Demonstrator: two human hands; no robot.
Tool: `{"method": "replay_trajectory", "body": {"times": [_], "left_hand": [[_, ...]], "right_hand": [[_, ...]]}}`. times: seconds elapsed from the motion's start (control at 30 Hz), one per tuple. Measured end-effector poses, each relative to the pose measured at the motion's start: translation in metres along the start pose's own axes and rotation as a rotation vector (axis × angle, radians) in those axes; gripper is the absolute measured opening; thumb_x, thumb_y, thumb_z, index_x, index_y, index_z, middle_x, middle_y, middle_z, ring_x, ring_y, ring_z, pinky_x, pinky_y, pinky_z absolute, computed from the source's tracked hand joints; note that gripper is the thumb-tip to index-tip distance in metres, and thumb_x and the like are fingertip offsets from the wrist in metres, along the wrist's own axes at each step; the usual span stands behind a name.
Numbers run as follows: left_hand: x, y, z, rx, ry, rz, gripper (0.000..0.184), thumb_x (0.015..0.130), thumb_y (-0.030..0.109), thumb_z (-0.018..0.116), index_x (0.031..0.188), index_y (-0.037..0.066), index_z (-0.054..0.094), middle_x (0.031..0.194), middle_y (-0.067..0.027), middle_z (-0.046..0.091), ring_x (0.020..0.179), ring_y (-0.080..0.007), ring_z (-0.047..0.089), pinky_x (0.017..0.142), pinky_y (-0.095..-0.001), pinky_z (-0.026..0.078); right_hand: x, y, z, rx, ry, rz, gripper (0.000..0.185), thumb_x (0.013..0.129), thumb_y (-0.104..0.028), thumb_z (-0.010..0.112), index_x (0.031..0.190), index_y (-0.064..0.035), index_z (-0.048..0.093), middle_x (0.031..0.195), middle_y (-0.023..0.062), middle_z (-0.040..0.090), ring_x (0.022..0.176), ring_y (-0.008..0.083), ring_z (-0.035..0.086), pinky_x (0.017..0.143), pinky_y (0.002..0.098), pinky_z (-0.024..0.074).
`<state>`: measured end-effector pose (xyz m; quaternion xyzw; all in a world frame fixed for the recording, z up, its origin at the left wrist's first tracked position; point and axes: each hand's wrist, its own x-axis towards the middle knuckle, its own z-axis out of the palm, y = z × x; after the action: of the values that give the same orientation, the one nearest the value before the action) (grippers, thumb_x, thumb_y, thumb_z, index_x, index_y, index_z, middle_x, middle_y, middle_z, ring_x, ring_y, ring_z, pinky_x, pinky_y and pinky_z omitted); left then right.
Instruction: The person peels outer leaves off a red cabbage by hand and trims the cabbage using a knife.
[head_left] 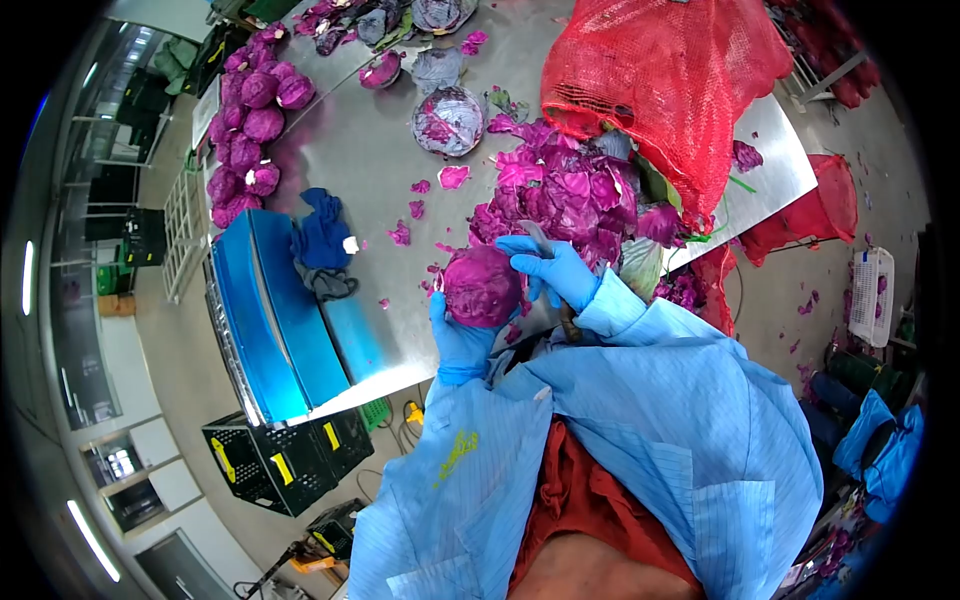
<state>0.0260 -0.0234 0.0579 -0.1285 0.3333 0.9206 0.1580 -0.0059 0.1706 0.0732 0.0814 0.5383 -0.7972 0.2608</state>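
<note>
My left hand (462, 346), in a blue glove, cups a peeled red cabbage (482, 287) from below and from its left side. Close by on the right, my gloved right hand (562, 272) is closed around a knife; the blade (538, 239) sticks out above the fingers and points up and away. Loose purple leaves (570, 185) are heaped just beyond both hands. Further off on the steel table (385, 150) sits an unpeeled red cabbage (447, 122) with dull outer leaves. Part of the knife handle is hidden by my fingers.
Peeled cabbages (258, 122) line the table's left edge. A red mesh sack (655, 85) lies at the right. A blue metal box (270, 315) and a dark blue cloth (322, 225) are at the left. Black crates (285, 465) stand on the floor below.
</note>
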Motion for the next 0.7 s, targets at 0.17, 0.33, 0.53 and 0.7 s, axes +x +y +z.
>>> {"method": "replay_trajectory", "body": {"times": [0.17, 0.33, 0.53, 0.7], "left_hand": [[-0.008, 0.006, 0.001, -0.287, -0.087, -0.071, 0.069, 0.09, 0.043, 0.055, 0.145, 0.008, 0.031, 0.145, -0.0146, 0.04, 0.13, -0.033, 0.043, 0.108, -0.0505, 0.035], [-0.007, 0.018, -0.005, 0.12, -0.065, 0.038, 0.075, 0.09, 0.053, 0.054, 0.147, 0.012, 0.028, 0.148, -0.0142, 0.035, 0.135, -0.0346, 0.037, 0.11, -0.0548, 0.033], [0.002, 0.007, -0.018, -0.134, 0.027, -0.151, 0.083, 0.086, 0.064, 0.052, 0.147, 0.014, 0.027, 0.148, -0.0147, 0.034, 0.135, -0.0352, 0.036, 0.106, -0.0607, 0.034], [-0.004, -0.003, -0.022, -0.059, 0.093, -0.187, 0.081, 0.085, 0.066, 0.049, 0.146, 0.016, 0.031, 0.147, -0.0132, 0.037, 0.133, -0.036, 0.04, 0.104, -0.0617, 0.036]], "right_hand": [[0.0, 0.001, 0.001, -0.161, -0.012, 0.141, 0.058, 0.088, -0.023, 0.066, 0.141, -0.0096, 0.045, 0.073, 0.0032, 0.064, 0.05, 0.0083, 0.054, 0.043, 0.0214, 0.0381], [-0.022, -0.039, 0.006, 0.087, -0.159, 0.071, 0.063, 0.081, -0.003, 0.057, 0.142, -0.0111, 0.045, 0.063, -0.0012, 0.056, 0.044, 0.005, 0.043, 0.043, 0.0195, 0.035], [-0.007, -0.022, 0.003, -0.264, -0.187, -0.04, 0.052, 0.086, -0.01, 0.064, 0.136, -0.0169, 0.053, 0.108, 0.0098, 0.067, 0.059, 0.0097, 0.058, 0.052, 0.0231, 0.0466], [-0.005, -0.017, 0.003, -0.074, -0.07, 0.073, 0.039, 0.085, -0.009, 0.063, 0.124, -0.0166, 0.065, 0.076, 0.002, 0.063, 0.051, 0.0078, 0.053, 0.043, 0.0224, 0.0413]]}}
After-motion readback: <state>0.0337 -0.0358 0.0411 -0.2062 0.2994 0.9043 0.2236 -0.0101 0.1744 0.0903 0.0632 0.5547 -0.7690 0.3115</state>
